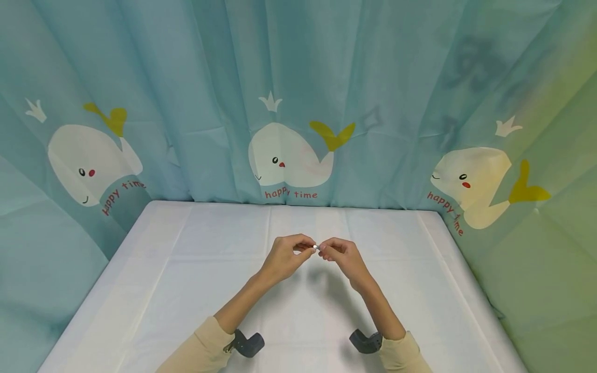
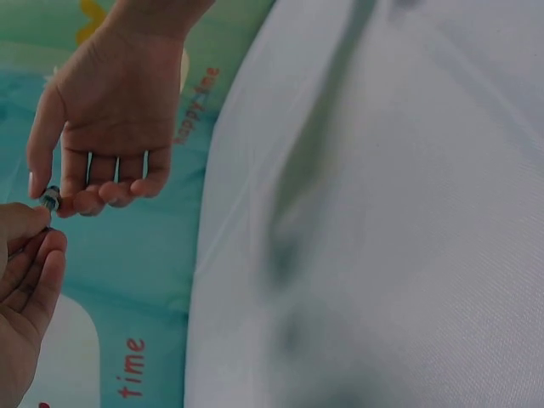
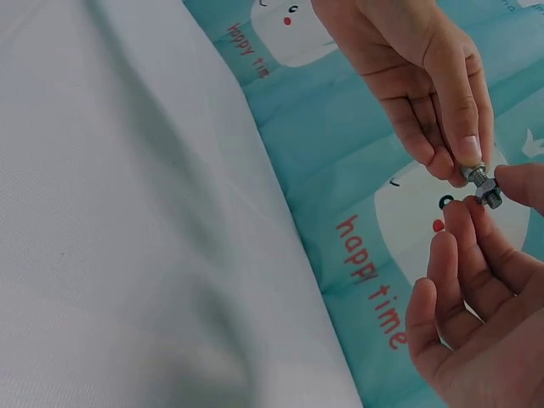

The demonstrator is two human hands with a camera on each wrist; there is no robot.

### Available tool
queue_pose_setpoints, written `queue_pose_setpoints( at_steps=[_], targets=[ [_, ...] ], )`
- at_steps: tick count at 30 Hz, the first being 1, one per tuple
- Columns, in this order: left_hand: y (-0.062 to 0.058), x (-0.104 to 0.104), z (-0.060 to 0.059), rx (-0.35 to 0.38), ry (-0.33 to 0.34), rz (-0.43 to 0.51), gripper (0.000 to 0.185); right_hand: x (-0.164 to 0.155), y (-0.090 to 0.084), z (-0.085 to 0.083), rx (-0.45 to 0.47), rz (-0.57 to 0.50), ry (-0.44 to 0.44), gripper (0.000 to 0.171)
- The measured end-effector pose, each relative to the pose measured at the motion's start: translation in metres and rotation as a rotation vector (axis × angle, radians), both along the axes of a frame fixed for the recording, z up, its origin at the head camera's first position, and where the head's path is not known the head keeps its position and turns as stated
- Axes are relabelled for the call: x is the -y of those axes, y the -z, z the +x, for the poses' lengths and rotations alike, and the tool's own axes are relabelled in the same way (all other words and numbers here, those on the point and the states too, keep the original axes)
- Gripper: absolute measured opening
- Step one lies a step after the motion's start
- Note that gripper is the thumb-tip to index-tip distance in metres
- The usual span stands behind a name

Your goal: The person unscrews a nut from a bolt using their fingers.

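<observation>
From my remote seat, the thing at the centre is a small metal bolt (image 3: 476,175) with a nut (image 3: 490,195) on its thread, held in the air above the white tablecloth (image 1: 186,269), about the middle of the table. The right wrist view is the only one that lets me tell the two parts apart: the left hand (image 3: 416,76) comes down from the top of that picture and pinches the bolt end between thumb and fingertip, while the right hand (image 3: 476,314) pinches the nut from below with thumb and forefinger, its other fingers curled loosely beneath. In the head view the whole assembly is only a tiny pale speck (image 1: 316,247) between the fingertips of the left hand (image 1: 284,256) and the right hand (image 1: 342,256) — I could not name it from there. The left wrist view gives just a small grey glint (image 2: 49,199) between the right hand (image 2: 115,110) above and the left hand (image 2: 25,297) below. What the head view alone adds is the setting — cream sleeves (image 1: 205,347), a dark wrist mount (image 1: 247,343) on each forearm, and a teal curtain (image 1: 298,77) printed with white whales (image 1: 289,155) and "happy time" around the table.
</observation>
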State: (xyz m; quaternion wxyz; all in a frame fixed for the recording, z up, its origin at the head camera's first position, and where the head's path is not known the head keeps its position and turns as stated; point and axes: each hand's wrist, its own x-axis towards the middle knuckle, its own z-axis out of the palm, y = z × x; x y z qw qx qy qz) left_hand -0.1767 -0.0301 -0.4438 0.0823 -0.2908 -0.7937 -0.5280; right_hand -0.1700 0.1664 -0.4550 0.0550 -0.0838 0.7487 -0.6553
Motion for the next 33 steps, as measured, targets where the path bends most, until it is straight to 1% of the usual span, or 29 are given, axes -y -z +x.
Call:
queue_pose_setpoints(
  at_steps=[6,11,19,25,29,33],
  targets=[
    [-0.0006,0.0011,0.0006,-0.001,-0.002,-0.002,0.007,-0.0006,0.0005,0.0012,-0.036,-0.022,-0.023,0.017],
    [-0.0009,0.0013,0.0009,0.001,-0.005,-0.001,0.007,-0.0013,0.0019,0.0018,-0.085,-0.018,-0.043,0.020],
    [-0.0013,0.0013,0.0009,0.000,-0.016,-0.005,0.008,-0.0015,0.0004,0.0021,-0.107,-0.025,-0.056,0.022],
    [-0.0013,0.0014,0.0009,-0.001,-0.011,-0.002,0.008,-0.0022,0.0009,0.0021,-0.084,-0.043,-0.059,0.025],
    [-0.0007,0.0013,0.0011,0.000,-0.011,0.002,0.008,-0.0013,0.0025,0.0010,-0.029,-0.028,-0.021,0.019],
    [-0.0006,0.0011,0.0023,0.015,-0.014,-0.003,0.007,-0.0002,0.0041,-0.0008,0.032,-0.020,0.016,0.021]
  ],
)
